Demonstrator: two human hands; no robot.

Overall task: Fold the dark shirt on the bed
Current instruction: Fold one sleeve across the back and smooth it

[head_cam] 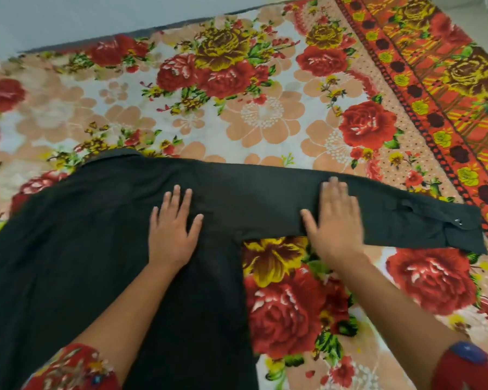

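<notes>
Floral bedspread (265, 114) fills my view, and on it the shirt (68, 249) lies spread flat with one sleeve (392, 218) stretched out to the right. I see the left hand (172, 235) resting palm-down on the shirt's body, fingers straight and slightly fanned, gripping nothing. The right hand (335, 220) presses flat on the sleeve, fingers together, its forearm reaching in from the lower right.

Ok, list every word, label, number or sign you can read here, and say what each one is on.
No text can be read anywhere.
dark shirt: plain, no label or print showing.
cuff: one tiny pale speck, too small to tell what it is.
bedsheet: flower pattern only, no words or numbers.
</notes>
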